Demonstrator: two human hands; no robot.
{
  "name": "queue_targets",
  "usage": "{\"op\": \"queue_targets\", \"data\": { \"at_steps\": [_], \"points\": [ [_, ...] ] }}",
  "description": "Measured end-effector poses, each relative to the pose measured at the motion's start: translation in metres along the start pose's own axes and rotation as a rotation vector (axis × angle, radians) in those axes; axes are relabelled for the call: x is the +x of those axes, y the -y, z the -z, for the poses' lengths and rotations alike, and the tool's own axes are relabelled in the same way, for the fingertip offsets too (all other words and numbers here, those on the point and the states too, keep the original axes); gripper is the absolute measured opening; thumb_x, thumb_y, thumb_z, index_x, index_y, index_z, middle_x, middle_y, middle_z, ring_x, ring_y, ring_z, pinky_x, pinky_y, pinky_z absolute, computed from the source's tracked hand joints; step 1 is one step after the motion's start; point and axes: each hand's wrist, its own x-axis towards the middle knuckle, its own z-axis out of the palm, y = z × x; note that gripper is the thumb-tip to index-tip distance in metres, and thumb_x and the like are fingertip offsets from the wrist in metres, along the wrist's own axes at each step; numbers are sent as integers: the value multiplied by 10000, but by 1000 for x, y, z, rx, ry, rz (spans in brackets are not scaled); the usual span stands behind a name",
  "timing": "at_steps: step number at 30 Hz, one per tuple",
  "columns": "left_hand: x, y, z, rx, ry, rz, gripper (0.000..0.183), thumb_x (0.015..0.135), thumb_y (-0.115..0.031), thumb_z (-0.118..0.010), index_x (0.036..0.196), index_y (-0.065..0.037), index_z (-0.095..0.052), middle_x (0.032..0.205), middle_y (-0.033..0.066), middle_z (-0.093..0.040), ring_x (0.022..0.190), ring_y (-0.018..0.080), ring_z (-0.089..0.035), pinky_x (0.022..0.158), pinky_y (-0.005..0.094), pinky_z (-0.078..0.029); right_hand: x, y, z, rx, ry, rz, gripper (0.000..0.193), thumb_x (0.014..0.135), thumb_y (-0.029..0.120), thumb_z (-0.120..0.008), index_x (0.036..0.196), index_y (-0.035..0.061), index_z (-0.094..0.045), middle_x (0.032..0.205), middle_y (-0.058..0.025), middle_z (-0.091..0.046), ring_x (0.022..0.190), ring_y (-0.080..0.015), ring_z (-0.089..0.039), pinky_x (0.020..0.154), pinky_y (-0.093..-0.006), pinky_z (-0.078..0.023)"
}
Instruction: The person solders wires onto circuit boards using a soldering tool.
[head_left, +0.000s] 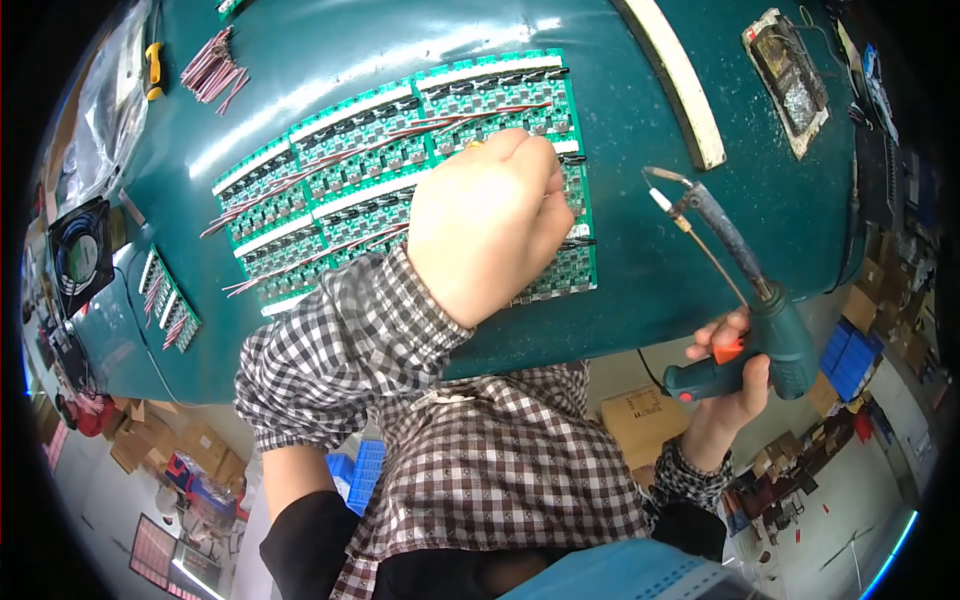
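Green circuit boards lie in joined panels on the green table, with black parts in rows and thin red and white wires strung across them. Over their right part is my left hand, its fingers curled and pressed together; whatever they pinch is hidden beneath it. My right hand grips the handle of a dark green soldering gun with an orange-red trigger, beyond the table's front edge. The gun's metal barrel and bent tip point up and left, apart from the boards. A thin tube runs alongside the barrel to a white nozzle.
Pink wires lie in a bundle at the far left, near a yellow-handled screwdriver. A black fan and a smaller board panel sit at left. A pale bar and a stained metal tray lie at right.
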Motion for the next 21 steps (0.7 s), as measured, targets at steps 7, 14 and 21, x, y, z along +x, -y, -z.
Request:
{"op": "queue_targets", "data": {
  "at_steps": [7,14,21],
  "points": [
    [4,2,1,-58,20,33,92,687,-28,-621,708,-54,-536,647,67,-528,553,220,-542,513,319,-438,-5,7,-8,-223,-8,-42,532,836,317,-621,1115,-119,-497,843,-135,-604,790,-271,-636,631,-349,-581],
    [4,2,0,-102,3,42,96,675,-17,-616,705,-52,-531,634,65,-515,539,221,-529,502,319,-431,-9,9,-15,-225,-25,-51,474,802,196,-664,1104,-138,-517,898,-173,-624,797,-292,-651,693,-393,-572],
    [5,3,-1,-87,-6,30,100,667,-8,-616,697,-53,-531,625,62,-509,527,216,-518,491,316,-424,-11,8,-20,-239,-17,-79,445,780,174,-690,1076,-125,-544,896,-172,-619,811,-277,-644,724,-388,-559]
  ]
}}
